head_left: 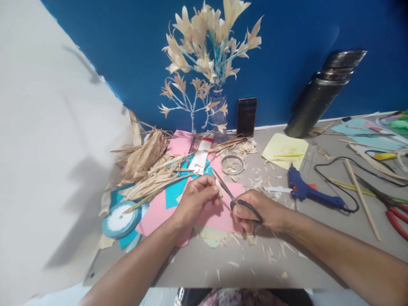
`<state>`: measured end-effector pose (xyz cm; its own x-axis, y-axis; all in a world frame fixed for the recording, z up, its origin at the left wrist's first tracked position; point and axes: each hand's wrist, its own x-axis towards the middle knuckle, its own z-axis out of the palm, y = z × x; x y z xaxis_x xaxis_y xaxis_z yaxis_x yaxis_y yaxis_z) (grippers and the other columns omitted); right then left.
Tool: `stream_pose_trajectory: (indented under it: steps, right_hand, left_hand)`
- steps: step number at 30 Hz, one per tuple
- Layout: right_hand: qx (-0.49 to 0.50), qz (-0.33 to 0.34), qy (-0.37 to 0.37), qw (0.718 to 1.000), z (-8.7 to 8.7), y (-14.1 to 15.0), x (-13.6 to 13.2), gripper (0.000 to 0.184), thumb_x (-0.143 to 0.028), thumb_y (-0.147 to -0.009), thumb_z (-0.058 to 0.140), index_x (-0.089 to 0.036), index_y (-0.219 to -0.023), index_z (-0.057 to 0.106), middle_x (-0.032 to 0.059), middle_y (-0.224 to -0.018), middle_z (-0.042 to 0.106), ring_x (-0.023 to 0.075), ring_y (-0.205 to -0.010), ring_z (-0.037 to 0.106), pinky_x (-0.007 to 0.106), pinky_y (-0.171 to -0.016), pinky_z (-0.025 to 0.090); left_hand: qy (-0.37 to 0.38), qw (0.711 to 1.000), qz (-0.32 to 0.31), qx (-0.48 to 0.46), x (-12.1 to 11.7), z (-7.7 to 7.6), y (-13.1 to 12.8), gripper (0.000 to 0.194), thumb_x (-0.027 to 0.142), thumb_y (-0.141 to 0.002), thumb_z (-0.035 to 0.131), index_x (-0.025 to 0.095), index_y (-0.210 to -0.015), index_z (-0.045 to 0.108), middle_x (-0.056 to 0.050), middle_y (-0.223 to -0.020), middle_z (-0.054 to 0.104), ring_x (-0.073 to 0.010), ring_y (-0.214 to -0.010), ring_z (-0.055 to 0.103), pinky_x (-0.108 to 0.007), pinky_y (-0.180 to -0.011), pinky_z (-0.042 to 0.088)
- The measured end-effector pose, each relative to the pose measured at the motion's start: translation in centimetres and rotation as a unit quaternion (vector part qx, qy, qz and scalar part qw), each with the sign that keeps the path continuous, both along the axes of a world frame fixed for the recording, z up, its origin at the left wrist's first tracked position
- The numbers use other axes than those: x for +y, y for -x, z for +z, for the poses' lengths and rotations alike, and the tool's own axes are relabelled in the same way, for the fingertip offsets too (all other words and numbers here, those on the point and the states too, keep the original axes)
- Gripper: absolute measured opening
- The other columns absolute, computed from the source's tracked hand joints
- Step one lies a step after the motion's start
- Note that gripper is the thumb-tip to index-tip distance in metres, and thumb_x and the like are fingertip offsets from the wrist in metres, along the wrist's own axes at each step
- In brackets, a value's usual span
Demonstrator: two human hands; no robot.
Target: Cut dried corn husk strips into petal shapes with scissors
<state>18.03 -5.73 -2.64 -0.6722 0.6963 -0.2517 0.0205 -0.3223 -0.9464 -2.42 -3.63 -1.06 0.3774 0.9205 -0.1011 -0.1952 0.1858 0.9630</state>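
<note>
Between the fingertips of my left hand (200, 193) is a small pale piece of dried husk (218, 188), pinched upright. My right hand (259, 210) grips black-handled scissors (237, 202), fingers in the loops. Their blades point up and left, close beside the husk piece; whether they touch it I cannot tell. Pink paper sheets (219, 214) lie under both hands, with blue paper (172, 193) at the left. Small husk scraps (270, 253) are scattered over the table around my right hand.
Dried husks (143, 157) and a blue ribbon roll (121, 219) lie left. Behind stand husk flowers (204, 42) in a clear bottle, a phone (246, 117) and a dark flask (321, 93). Right are a tape ring (232, 165), a blue glue gun (312, 191) with its cord, and red-handled scissors (397, 216).
</note>
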Motion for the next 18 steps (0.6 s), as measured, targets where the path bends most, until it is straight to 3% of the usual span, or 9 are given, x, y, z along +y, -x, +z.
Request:
stream_pose_trajectory:
  steps: [9, 18]
  right_hand:
    - [0.008, -0.005, 0.007, 1.000, -0.41, -0.04, -0.03, 0.057, -0.066, -0.076, 0.067, -0.012, -0.060, 0.061, 0.0015, -0.053, 0.058, 0.0085, -0.044, 0.050, 0.020, -0.045, 0.040]
    - [-0.013, -0.009, -0.005, 1.000, 0.52, 0.24, -0.30, 0.055, -0.064, -0.073, 0.070, -0.012, -0.058, 0.061, 0.0006, -0.051, 0.054, 0.0088, -0.044, 0.048, 0.021, -0.043, 0.037]
  left_hand:
    - [-0.004, 0.999, 0.018, 0.040, 0.03, 0.03, 0.25, 0.015, 0.023, -0.081, 0.065, 0.016, -0.072, 0.057, 0.000, -0.063, 0.060, -0.0094, -0.056, 0.053, -0.022, -0.059, 0.044]
    - [0.010, 1.000, 0.023, 0.003, -0.11, 0.16, -0.14, 0.013, 0.020, -0.080, 0.068, 0.016, -0.072, 0.058, 0.001, -0.064, 0.062, -0.0090, -0.055, 0.054, -0.021, -0.056, 0.046]
